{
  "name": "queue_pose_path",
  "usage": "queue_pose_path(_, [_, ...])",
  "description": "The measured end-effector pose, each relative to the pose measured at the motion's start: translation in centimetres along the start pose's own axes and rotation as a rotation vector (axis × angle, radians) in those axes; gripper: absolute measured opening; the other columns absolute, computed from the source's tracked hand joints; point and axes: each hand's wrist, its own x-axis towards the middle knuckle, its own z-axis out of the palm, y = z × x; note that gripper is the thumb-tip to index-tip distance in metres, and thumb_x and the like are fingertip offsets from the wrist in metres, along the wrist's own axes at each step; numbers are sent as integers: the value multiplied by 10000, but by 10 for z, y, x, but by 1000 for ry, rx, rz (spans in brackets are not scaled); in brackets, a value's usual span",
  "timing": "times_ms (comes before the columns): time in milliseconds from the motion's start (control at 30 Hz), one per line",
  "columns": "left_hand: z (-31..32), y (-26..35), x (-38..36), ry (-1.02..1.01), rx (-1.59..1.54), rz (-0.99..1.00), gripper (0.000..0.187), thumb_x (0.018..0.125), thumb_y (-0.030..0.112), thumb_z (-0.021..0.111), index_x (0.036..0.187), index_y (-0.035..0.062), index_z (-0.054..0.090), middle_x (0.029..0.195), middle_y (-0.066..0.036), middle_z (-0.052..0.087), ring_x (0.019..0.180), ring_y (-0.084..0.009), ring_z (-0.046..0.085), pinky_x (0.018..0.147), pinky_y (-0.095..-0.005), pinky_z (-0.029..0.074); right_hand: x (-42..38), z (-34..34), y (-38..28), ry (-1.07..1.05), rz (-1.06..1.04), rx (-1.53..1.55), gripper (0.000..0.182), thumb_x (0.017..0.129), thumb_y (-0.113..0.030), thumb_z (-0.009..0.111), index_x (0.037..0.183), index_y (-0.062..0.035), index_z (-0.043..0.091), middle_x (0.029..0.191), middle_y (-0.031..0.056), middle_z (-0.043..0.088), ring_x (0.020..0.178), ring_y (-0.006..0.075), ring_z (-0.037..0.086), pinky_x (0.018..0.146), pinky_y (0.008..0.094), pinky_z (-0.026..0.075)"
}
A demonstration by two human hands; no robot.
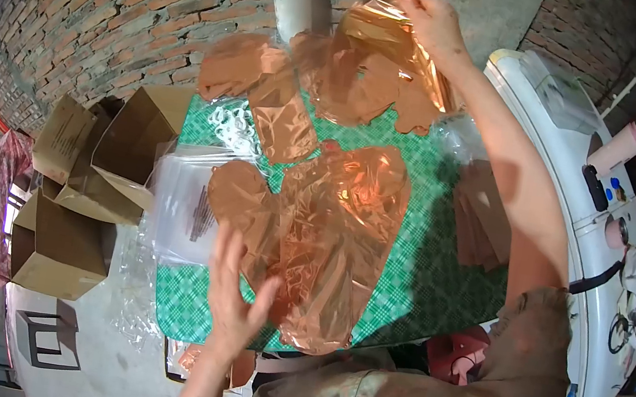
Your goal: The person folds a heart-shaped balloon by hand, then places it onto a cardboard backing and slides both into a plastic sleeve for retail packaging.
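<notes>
My right hand (pixel 436 28) is raised at the far side of the table, its fingers closed on the edge of a shiny copper-coloured foil balloon (pixel 375 25) that hangs flat and uninflated. Nearer to me, my left hand (pixel 238 290) has its fingers spread and thumb apart, holding nothing. It hovers at the lower left edge of a large flat foil balloon (pixel 340 244), which lies creased across the middle of the green checked tablecloth (pixel 436 217). More copper-coloured foil pieces (pixel 230 72) lie along the far edge, partly overlapped by the held one.
White looped strips (pixel 234 125) and a stack of clear plastic bags (pixel 180 202) lie at the table's left. Open cardboard boxes (pixel 60 249) stand beyond that side. Folded foil pieces (pixel 481 216) rest under my right arm, beside a white curved-edged surface (pixel 597 326) holding assorted items.
</notes>
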Motion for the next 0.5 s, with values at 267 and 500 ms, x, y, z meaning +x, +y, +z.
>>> queue_pose_path(267, [8, 25, 129, 135, -292, -14, 1187, 776, 224, 942, 1676, 65, 184, 1726, -208, 187, 1517, -321, 379, 834, -307, 630, -53, -22, -159, -623, -237, 379, 433, 1005, -374, 755, 752, -49, 622, 654, -49, 483, 628, 63, 426, 567, 300, 366])
queue_pose_path(500, [-6, 31, 118, 2, -664, -312, 137, 1019, 108, 724, 1131, 31, 703, 942, 39, 647, 690, -11, 564, 527, -191, 406, -43, -36, -150, -736, 51, 648, 506, 969, -581, 731, 883, -82, 727, 700, -67, 505, 588, 54, 443, 545, 259, 353])
